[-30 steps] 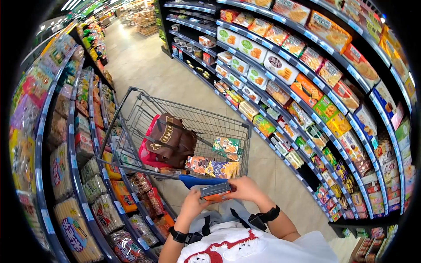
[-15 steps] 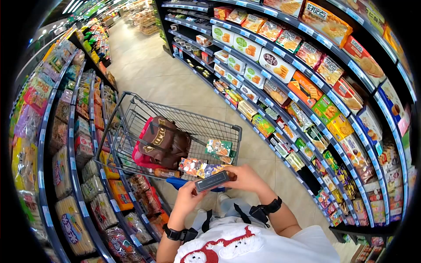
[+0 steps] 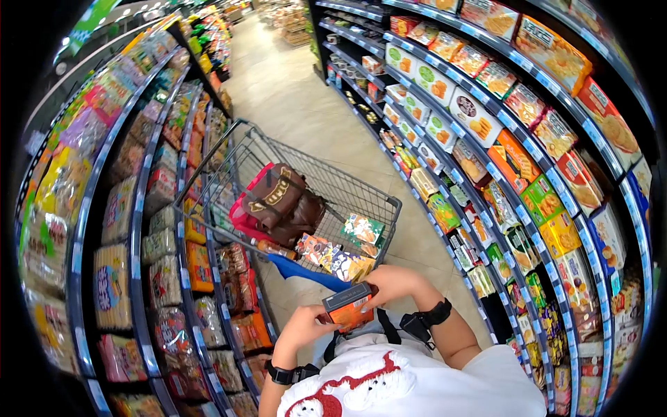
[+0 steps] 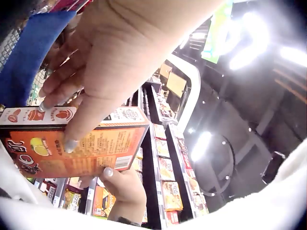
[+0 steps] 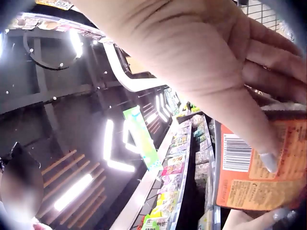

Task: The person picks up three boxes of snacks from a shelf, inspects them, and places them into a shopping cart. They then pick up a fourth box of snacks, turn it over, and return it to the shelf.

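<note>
Head view: left hand point(image 3: 302, 326) and right hand point(image 3: 396, 286) held 1 orange box point(image 3: 356, 315) between them, 1 at each end, apart from each other, box tilted. Box was outside the cart point(image 3: 398, 203), which stood ahead of both hands. Brown bag point(image 3: 281, 198) and several packs point(image 3: 347, 266) already lay in it; the box was not set down, looked mid-handling. Blue flap point(image 3: 309, 274) was just ahead of the box. Shelves of packaged goods ran along both sides of the hands.

Vs the frame 0.5 s earlier: orange face had turned into sight where mostly the dark side had shown; grip stayed on both ends. More of the blue flap showed. Camera had shifted, so cart and shelves sat further right in view.

Left wrist view: left thumb pressed the printed face, left fingers over the pale side; right thumb on the face near the barcode point(image 4: 123, 162).

Right wrist view: right thumb lay on the face beside the barcode; left hand partly hidden below the box, full finger pose couldn't be told.
</note>
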Demonstrator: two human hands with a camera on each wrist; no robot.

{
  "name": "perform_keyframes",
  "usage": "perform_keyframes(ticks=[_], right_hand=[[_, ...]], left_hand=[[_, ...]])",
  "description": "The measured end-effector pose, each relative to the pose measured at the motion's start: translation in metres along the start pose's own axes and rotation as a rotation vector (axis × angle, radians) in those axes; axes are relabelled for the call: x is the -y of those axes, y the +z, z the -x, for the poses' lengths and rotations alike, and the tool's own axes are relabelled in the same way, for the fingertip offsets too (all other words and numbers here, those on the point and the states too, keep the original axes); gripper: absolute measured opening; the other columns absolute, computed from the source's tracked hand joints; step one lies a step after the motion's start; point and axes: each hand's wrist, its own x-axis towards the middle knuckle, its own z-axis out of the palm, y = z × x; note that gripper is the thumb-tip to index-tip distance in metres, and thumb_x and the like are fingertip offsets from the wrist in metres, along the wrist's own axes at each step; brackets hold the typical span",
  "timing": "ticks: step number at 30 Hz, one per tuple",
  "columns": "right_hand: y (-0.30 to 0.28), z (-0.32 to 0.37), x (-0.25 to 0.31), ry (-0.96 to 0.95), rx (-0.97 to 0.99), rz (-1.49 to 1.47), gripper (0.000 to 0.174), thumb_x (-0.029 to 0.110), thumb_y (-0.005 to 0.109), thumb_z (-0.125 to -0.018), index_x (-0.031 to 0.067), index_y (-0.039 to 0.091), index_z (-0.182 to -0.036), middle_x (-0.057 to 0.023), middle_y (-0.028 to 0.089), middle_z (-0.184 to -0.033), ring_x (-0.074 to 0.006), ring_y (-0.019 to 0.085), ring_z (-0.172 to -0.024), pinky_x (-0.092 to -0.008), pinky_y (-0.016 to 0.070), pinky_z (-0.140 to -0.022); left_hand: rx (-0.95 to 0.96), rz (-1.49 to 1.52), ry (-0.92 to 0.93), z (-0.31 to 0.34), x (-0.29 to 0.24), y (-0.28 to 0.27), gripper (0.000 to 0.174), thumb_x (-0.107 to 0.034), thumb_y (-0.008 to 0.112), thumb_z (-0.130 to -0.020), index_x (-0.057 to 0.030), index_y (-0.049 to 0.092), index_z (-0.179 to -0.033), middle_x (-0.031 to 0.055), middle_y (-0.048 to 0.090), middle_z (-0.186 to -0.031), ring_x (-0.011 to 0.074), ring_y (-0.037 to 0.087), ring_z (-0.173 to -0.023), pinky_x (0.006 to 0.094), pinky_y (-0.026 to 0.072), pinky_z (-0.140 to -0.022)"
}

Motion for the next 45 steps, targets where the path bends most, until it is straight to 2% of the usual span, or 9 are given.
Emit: perform_keyframes(ticks=[3,10,14,21,26,35,38,42,45], right_hand=[[0.010,0.002,-0.002,-0.197,-0.114,0.176,0.038,0.036,0.075,-0.072,0.0038,0.063,-0.089,-0.0118,0.066,-0.070,-0.0236,0.065,-0.061,-0.0331,0.0494,-0.056],[0.036,0.055,0.037,-0.156,-0.204,-0.080,0.038,0.022,0.077,-0.073,0.0062,0.062,-0.104,-0.0080,0.063,-0.065,-0.0178,0.063,-0.058,-0.0291,0.0493,-0.056],[0.061,0.097,0.048,-0.098,-0.134,-0.115,0.041,0.020,0.076,-0.073,0.0092,0.062,-0.110,-0.0056,0.062,-0.063,-0.0147,0.062,-0.056,-0.0270,0.0486,-0.054],[0.103,0.148,0.042,-0.192,0.119,-0.123,0.039,0.022,0.070,-0.082,0.0037,0.056,-0.114,-0.0080,0.063,-0.062,-0.0129,0.063,-0.053,-0.0262,0.0475,-0.049],[0.113,0.174,0.037,-0.133,0.232,-0.273,0.036,0.022,0.062,-0.090,0.0008,0.053,-0.118,-0.0075,0.064,-0.062,-0.0125,0.063,-0.052,-0.0254,0.0488,-0.048],[0.063,0.223,-0.002,-0.139,-0.015,-0.570,0.042,0.017,0.067,-0.085,0.0012,0.053,-0.121,-0.0055,0.059,-0.060,-0.0092,0.057,-0.051,-0.0245,0.0448,-0.048],[0.032,0.241,-0.011,-0.202,-0.115,-0.456,0.042,0.014,0.070,-0.082,0.0016,0.056,-0.119,-0.0033,0.057,-0.060,-0.0078,0.052,-0.050,-0.0239,0.0398,-0.047],[0.003,0.261,-0.019,-0.212,-0.175,-0.333,0.042,0.003,0.068,-0.080,0.0028,0.057,-0.120,-0.0011,0.055,-0.059,-0.0060,0.054,-0.052,-0.0228,0.0400,-0.048],[-0.009,0.262,-0.027,-0.253,-0.177,-0.272,0.043,0.004,0.069,-0.079,0.0037,0.058,-0.120,-0.0018,0.056,-0.058,-0.0060,0.054,-0.051,-0.0232,0.0397,-0.048]], left_hand=[[-0.102,0.035,-0.054,0.019,-0.008,0.016,0.029,-0.013,0.077,-0.070,-0.0034,0.069,-0.096,0.0128,0.068,-0.077,0.0202,0.064,-0.065,0.0299,0.0510,-0.065],[-0.493,0.072,-0.104,0.071,-0.039,0.075,0.033,-0.012,0.076,-0.073,-0.0038,0.067,-0.104,0.0137,0.068,-0.080,0.0191,0.064,-0.067,0.0302,0.0506,-0.065],[-0.619,0.244,-0.111,0.104,-0.049,0.134,0.037,-0.010,0.075,-0.074,-0.0053,0.066,-0.109,0.0136,0.068,-0.090,0.0200,0.065,-0.073,0.0296,0.0511,-0.067],[-0.436,0.217,-0.407,0.168,-0.093,0.197,0.032,-0.011,0.075,-0.072,-0.0039,0.068,-0.102,0.0135,0.069,-0.088,0.0201,0.067,-0.078,0.0305,0.0513,-0.070],[-0.453,0.294,-0.332,0.179,-0.094,0.228,0.031,-0.009,0.075,-0.071,-0.0037,0.068,-0.101,0.0135,0.070,-0.089,0.0205,0.067,-0.078,0.0310,0.0511,-0.072],[-0.516,0.206,-0.213,0.115,-0.147,0.233,0.030,-0.011,0.074,-0.073,-0.0048,0.068,-0.102,0.0125,0.070,-0.089,0.0219,0.065,-0.074,0.0308,0.0494,-0.067],[-0.519,0.197,-0.203,0.085,-0.170,0.231,0.031,-0.011,0.073,-0.074,-0.0060,0.067,-0.104,0.0110,0.068,-0.089,0.0218,0.063,-0.071,0.0312,0.0480,-0.063],[-0.528,0.214,-0.198,0.053,-0.194,0.235,0.035,-0.012,0.073,-0.074,-0.0075,0.066,-0.108,0.0100,0.066,-0.088,0.0205,0.061,-0.071,0.0312,0.0466,-0.060],[-0.495,0.212,-0.141,0.039,-0.178,0.248,0.036,-0.013,0.073,-0.074,-0.0071,0.065,-0.109,0.0124,0.067,-0.092,0.0227,0.063,-0.080,0.0325,0.0492,-0.067]])
